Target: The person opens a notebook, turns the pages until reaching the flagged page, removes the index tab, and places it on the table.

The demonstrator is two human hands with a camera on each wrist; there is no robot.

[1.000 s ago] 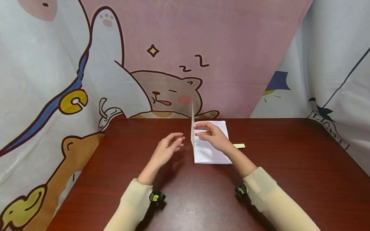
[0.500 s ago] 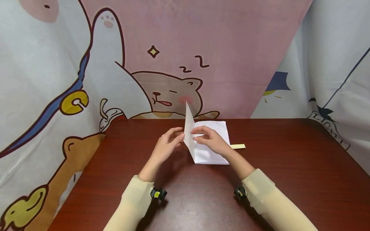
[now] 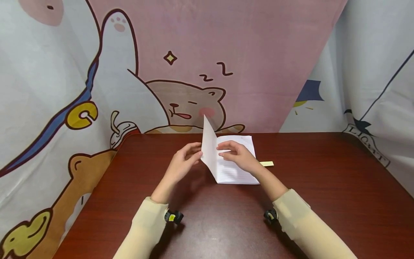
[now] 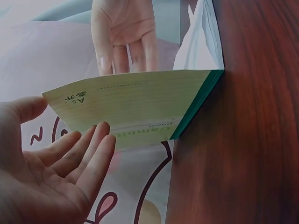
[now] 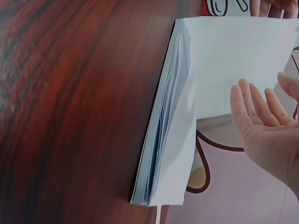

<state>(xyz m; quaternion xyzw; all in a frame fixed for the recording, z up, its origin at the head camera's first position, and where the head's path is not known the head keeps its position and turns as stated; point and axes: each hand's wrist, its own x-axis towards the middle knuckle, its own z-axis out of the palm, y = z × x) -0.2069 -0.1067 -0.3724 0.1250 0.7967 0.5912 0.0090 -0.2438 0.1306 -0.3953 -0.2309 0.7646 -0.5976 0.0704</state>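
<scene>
A notebook (image 3: 234,174) lies on the table with its cover (image 3: 208,145) raised on the left side, white inside. In the left wrist view the outside of the cover (image 4: 126,98) is pale yellow-green with printed lettering, and the spine (image 4: 201,102) is dark green. My left hand (image 3: 181,162) is at the cover's free edge, its thumb right at the corner and its loosely extended fingers on the outer side. Over the lined pages, my right hand (image 3: 240,156) faces the cover's inner side, fingers relaxed and holding nothing.
A pale yellow strip (image 3: 267,164) sticks out from the notebook's right side. The dark red-brown wooden table (image 3: 213,223) ends at a printed cartoon cloth (image 3: 258,72) behind. A small black device (image 3: 173,217) is worn on each wrist.
The cover has swung leftward from nearly upright to leaning left. My left hand came up to its edge and then moved slightly left with it; the right hand stays over the pages.
</scene>
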